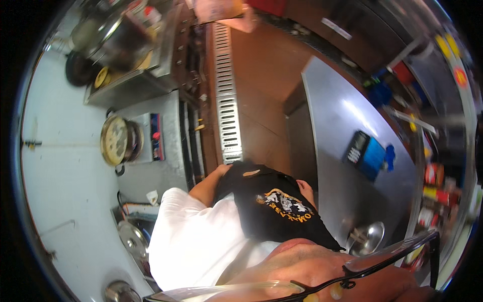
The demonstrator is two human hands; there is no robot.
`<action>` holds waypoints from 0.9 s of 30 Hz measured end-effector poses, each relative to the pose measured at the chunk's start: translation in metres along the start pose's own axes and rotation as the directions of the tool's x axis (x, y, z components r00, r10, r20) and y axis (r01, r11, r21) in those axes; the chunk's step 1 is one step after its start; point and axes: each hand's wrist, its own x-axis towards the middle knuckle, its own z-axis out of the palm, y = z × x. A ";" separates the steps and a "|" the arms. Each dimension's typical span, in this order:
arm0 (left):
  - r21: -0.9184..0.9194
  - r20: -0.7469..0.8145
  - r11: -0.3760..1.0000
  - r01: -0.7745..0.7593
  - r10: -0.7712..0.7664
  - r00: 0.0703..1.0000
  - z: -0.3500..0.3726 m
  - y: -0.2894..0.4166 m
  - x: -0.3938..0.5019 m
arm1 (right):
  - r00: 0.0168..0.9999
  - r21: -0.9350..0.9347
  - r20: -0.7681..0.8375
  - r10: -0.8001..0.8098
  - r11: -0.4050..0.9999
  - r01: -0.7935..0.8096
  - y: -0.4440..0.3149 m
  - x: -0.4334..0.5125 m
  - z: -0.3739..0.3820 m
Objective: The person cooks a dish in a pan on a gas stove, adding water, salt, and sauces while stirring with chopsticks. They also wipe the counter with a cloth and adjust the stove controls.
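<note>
I wear a black apron [279, 204] with an orange and white print over a white shirt. Beside the apron's upper left edge is my left hand [225, 168], its fingers mostly hidden against the dark cloth. At the apron's right edge my right hand [305, 187] shows only in part; whether either hand grips the cloth cannot be made out. To the right, a steel table [336, 102] bears a black digital scale [356, 147], a flat blue item [373, 156] and a crumpled blue thing [389, 156]. A steel bowl [366, 238] lies near its lower end.
A slotted metal drain cover [228, 120] runs along the brown floor [260, 98]. At left, a steel counter [158, 104] holds a two-handled pan [115, 139]; a large pot [126, 43] stands farther up. Another person's arm [247, 19] shows at the top. Stocked shelves line the right.
</note>
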 end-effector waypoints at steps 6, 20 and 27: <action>0.336 0.104 0.902 -0.270 0.249 0.963 -0.066 0.075 0.003 | 0.846 0.152 0.532 0.012 0.982 -0.109 -0.029 0.200 0.049; -0.864 -0.494 0.299 -0.406 -0.347 0.797 -0.199 0.240 0.090 | 0.413 -0.047 0.906 0.090 0.992 -0.113 -0.253 0.615 0.036; -0.811 -0.490 0.491 -0.318 -0.273 0.828 -0.304 0.282 0.178 | 0.692 -0.411 0.618 0.373 0.904 -0.120 -0.391 0.751 0.051</action>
